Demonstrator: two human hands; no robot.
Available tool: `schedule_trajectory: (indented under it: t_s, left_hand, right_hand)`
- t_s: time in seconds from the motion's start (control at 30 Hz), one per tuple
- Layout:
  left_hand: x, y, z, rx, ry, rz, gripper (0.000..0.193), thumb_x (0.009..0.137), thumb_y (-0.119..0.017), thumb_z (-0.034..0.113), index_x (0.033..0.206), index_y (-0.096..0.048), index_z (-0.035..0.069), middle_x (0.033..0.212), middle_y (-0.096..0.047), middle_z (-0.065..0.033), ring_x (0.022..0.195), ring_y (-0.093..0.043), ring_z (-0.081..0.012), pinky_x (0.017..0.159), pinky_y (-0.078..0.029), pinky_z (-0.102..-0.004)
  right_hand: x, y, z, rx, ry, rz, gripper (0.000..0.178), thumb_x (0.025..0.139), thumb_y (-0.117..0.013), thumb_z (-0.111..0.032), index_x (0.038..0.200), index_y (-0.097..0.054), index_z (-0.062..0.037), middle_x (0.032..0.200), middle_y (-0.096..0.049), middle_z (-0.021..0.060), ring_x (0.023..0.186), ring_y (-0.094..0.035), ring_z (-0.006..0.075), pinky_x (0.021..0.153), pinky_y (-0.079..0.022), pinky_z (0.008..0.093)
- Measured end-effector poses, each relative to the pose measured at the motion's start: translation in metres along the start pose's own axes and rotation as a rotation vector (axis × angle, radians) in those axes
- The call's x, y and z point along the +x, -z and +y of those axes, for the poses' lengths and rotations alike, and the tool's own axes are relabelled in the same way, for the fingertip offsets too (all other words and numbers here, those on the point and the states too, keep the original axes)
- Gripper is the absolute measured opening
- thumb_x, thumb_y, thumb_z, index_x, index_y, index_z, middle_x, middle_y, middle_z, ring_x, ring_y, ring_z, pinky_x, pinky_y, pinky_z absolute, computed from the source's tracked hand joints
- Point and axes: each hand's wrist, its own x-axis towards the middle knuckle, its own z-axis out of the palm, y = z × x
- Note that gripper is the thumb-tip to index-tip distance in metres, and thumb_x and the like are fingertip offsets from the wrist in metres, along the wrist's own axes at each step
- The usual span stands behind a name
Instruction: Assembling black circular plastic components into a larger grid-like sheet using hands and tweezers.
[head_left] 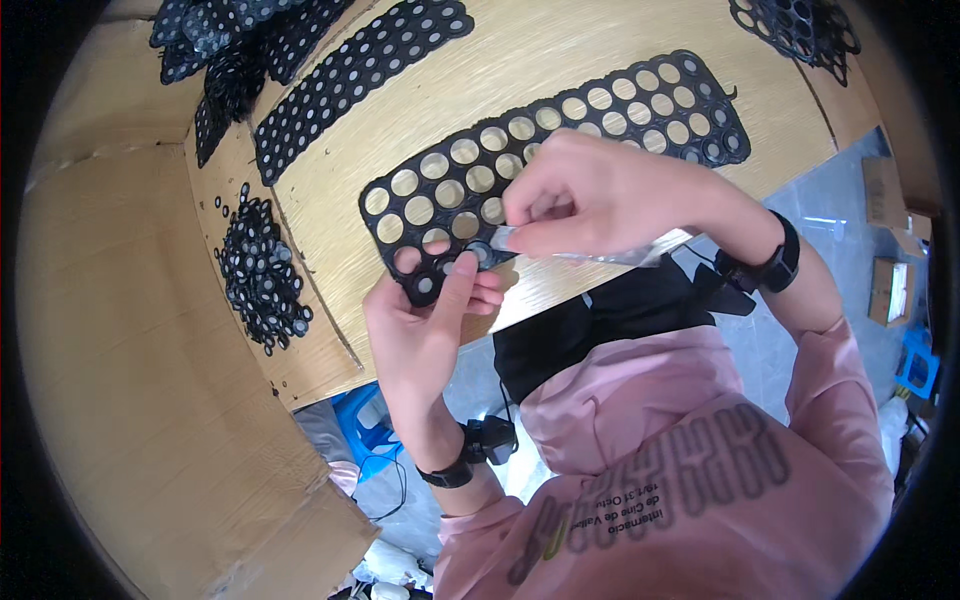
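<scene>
Black perforated sheet [487,158]: mostly open round holes
Left hand [420,335]: clamped on sheet's near-left corner
Right hand [590,195]: I see it pinching clear plastic [502,238] above sheet

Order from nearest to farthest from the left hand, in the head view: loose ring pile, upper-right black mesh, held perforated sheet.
1. Held perforated sheet: touching the left hand.
2. Loose ring pile: left of the hand.
3. Black mesh: far upper right.

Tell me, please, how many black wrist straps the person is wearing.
2: one strap around the left wrist, another strap around the right wrist; the pink sleeves could hide more.
</scene>
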Motion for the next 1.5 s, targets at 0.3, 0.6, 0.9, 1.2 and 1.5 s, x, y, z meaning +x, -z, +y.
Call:
schedule_trajectory:
  t_s: [0.3, 0.6, 0.9, 1.2, 1.5]
  left_hand:
    - [-0.001, 0.0, -0.004, 0.065, 0.012, -0.025, 0.02, 0.089, -0.064, -0.001, 0.104, -0.051, -0.004, 0.089, -0.068, -0.0134, 0.078, -0.068, -0.0156, 0.065, -0.057, -0.0271]
    - [0.007, -0.022, -0.005, -0.091, 0.049, 0.055, 0.027, 0.085, -0.067, -0.004, 0.108, -0.052, -0.005, 0.093, -0.065, -0.0135, 0.079, -0.069, -0.0189, 0.069, -0.06, -0.0287]
    - [0.009, -0.023, -0.008, -0.025, 0.094, 0.108, 0.016, 0.087, -0.067, 0.001, 0.098, -0.062, -0.009, 0.082, -0.068, -0.0145, 0.072, -0.069, -0.0182, 0.064, -0.058, -0.0266]
    - [0.012, -0.018, -0.007, 0.053, 0.108, 0.019, 0.015, 0.09, -0.064, 0.005, 0.094, -0.066, -0.009, 0.084, -0.071, -0.0162, 0.074, -0.071, -0.0187, 0.063, -0.056, -0.0254]
    - [0.008, -0.019, -0.01, -0.006, 0.048, 0.047, 0.014, 0.091, -0.062, 0.003, 0.099, -0.064, -0.008, 0.084, -0.071, -0.0153, 0.075, -0.071, -0.0196, 0.064, -0.056, -0.0259]
  right_hand:
    - [-0.011, 0.008, 0.005, 0.215, -0.122, 0.028, 0.02, 0.088, -0.063, -0.008, 0.071, -0.06, 0.003, 0.054, -0.055, 0.0009, 0.046, -0.054, 0.0057, 0.043, -0.038, 0.0203]
    - [-0.01, 0.008, 0.003, 0.137, -0.092, 0.013, 0.019, 0.081, -0.058, -0.006, 0.064, -0.055, 0.0019, 0.05, -0.049, 0.0019, 0.047, -0.049, 0.0063, 0.046, -0.035, 0.0247]
    - [-0.012, 0.011, 0.007, 0.182, -0.074, 0.005, 0.019, 0.084, -0.063, -0.005, 0.068, -0.058, 0.0027, 0.05, -0.054, 0.001, 0.045, -0.052, 0.0046, 0.042, -0.035, 0.0205]
    - [-0.009, 0.01, 0.009, 0.117, -0.108, -0.018, 0.018, 0.084, -0.062, -0.004, 0.068, -0.059, 0.0033, 0.051, -0.055, 0.0024, 0.045, -0.054, 0.0057, 0.042, -0.037, 0.0201]
    - [-0.007, 0.011, 0.009, 0.087, -0.109, -0.044, 0.018, 0.085, -0.06, -0.004, 0.069, -0.061, 0.0048, 0.051, -0.057, 0.0049, 0.045, -0.056, 0.0073, 0.043, -0.039, 0.021]
